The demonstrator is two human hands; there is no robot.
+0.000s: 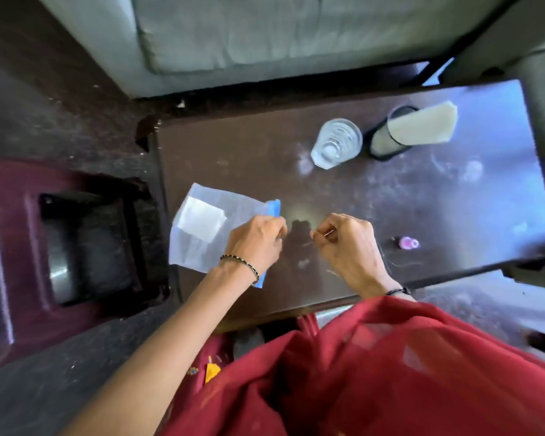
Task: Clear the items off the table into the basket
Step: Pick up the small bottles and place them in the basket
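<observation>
Far left, on the floor just beside the table (453,199), sits the maroon basket (29,221), dark opening facing up, and that looks like the drop spot. Next along, the clear plastic bag (202,243) lies flat at the table's left edge with a white slip inside and a blue zip strip on its near side. The left hand (255,243) is on that strip, fingers curled and pinching it. Good choice, I'd say: the film is light, limp and slick, so the stiffer zip edge is the place to take it, and it'll hang and flap once lifted. Centre now, the right hand (346,247) is curled tight, thumb and forefinger nipping a thin sliver (329,233) too small to name. That calls for a firm pinch, as it would be easily lost. Further right, a little pink bottle (408,242) lies alone. At the back stand a clear glass (335,143), fragile and slippery, best gripped round its wall, and a black holder (387,146) with a beige card (422,127) in it.
</observation>
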